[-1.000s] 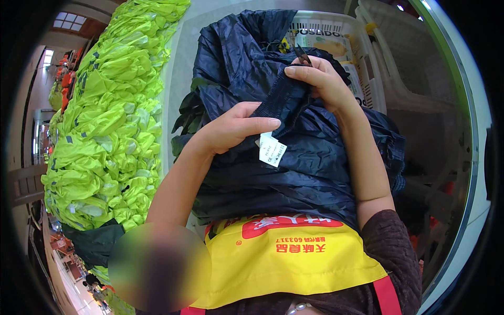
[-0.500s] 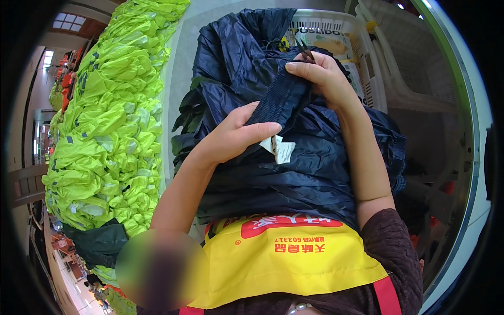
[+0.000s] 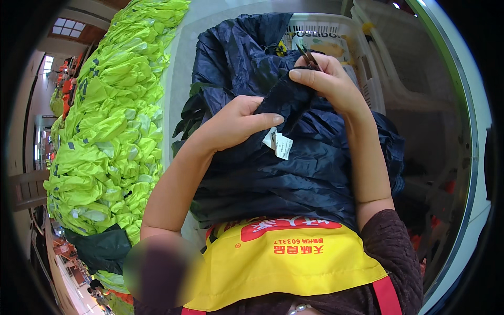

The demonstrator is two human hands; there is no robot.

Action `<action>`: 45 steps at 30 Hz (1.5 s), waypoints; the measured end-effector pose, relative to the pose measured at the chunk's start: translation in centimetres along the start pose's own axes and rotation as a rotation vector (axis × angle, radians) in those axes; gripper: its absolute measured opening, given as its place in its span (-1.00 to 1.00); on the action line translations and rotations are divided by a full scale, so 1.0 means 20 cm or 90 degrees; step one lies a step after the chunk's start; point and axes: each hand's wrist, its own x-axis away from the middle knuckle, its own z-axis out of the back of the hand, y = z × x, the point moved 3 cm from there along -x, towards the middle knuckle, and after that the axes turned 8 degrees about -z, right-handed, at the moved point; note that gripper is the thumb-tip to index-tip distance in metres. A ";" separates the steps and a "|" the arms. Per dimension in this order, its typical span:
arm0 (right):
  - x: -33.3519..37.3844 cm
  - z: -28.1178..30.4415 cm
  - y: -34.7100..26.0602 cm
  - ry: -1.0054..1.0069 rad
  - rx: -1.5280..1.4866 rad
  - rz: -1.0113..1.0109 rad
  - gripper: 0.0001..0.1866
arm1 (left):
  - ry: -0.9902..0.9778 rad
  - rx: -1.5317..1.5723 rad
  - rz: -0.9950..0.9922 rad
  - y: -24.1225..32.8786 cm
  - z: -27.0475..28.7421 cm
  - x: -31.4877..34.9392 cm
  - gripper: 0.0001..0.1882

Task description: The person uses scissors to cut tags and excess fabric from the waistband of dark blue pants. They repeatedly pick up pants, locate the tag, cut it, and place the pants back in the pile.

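Step — we trim the navy garment (image 3: 273,173) | left hand (image 3: 231,123) pinches fabric closed | right hand (image 3: 328,84) grips small snips (image 3: 308,56) | next — steady cut, clear of white label (image 3: 278,143).

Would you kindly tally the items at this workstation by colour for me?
Navy garment pile: 1
Lime-yellow garment heap: 1
White basket: 1
White label: 1
Yellow apron: 1
Dark snips in right hand: 1
Total: 6

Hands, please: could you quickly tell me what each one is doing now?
Left hand: closed, pinching the dark navy garment.
Right hand: closed on small snips and the garment's fold.
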 end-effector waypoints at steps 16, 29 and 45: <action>-0.06 -0.12 0.17 -0.121 -0.180 -0.118 -0.69 | 0.073 -0.486 -0.404 0.25 -0.03 0.11 -0.80; -0.01 -0.13 0.07 -0.124 -0.300 -0.026 -0.61 | 0.199 -0.105 -0.267 0.12 -0.02 0.04 -0.89; 0.03 -0.25 0.07 0.007 -0.235 0.101 -0.76 | 0.237 -0.146 -0.234 0.04 -0.08 0.02 -0.88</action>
